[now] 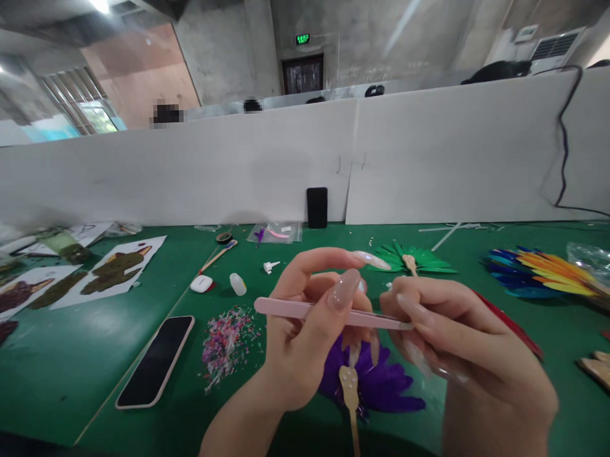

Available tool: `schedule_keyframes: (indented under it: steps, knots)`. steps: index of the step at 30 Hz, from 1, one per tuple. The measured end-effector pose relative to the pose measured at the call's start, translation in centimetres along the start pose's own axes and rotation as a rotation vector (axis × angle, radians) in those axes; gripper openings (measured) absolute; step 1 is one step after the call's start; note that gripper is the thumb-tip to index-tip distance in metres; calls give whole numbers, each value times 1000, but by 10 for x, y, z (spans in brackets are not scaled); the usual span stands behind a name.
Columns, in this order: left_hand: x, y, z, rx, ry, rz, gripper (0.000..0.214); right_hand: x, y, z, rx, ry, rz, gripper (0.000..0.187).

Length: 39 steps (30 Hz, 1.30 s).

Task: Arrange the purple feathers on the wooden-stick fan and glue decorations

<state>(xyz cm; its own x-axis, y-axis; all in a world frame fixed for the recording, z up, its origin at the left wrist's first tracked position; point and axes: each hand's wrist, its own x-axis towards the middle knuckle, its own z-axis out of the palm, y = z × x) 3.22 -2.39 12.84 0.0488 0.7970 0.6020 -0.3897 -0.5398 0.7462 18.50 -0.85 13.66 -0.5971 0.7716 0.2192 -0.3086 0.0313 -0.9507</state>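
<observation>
My left hand (pixel 302 348) pinches a pair of pink tweezers (pixel 282 308) between thumb and fingers, its index finger stretched out above them. The tweezers point right, and their tips end at the fingertips of my right hand (pixel 463 336). That hand is closed in a pinch; whatever lies between its fingers is too small or hidden to name. Below both hands lies a purple feather fan (pixel 390 385) with a pale wooden handle (pixel 352 413), partly covered by my left fingers. A small round item (pixel 362 286) shows behind my left thumb.
Left of my hands are a pile of coloured sequins (pixel 229 341), a phone (pixel 157 360), a white case (pixel 201 284) and a small bottle (pixel 237 284). A green fan (pixel 431 263) and a multicoloured feather fan (pixel 547 273) lie right. A white partition (pixel 207 172) borders the table's back.
</observation>
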Motion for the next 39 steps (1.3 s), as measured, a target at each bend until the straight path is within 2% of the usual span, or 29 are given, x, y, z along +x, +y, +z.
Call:
schedule_keyframes:
  steps: [8, 23, 39]
  knots:
    - [-1, 1, 3, -29, 55, -45, 16, 0, 3, -1, 8, -6, -2, 37]
    - [-1, 1, 2, -67, 28, -46, 18, 1, 1, 2, 89, -15, 29, 35]
    - [6, -1, 9, -359, 38, -259, 13, 1, 5, 1, 121, -60, -8, 34]
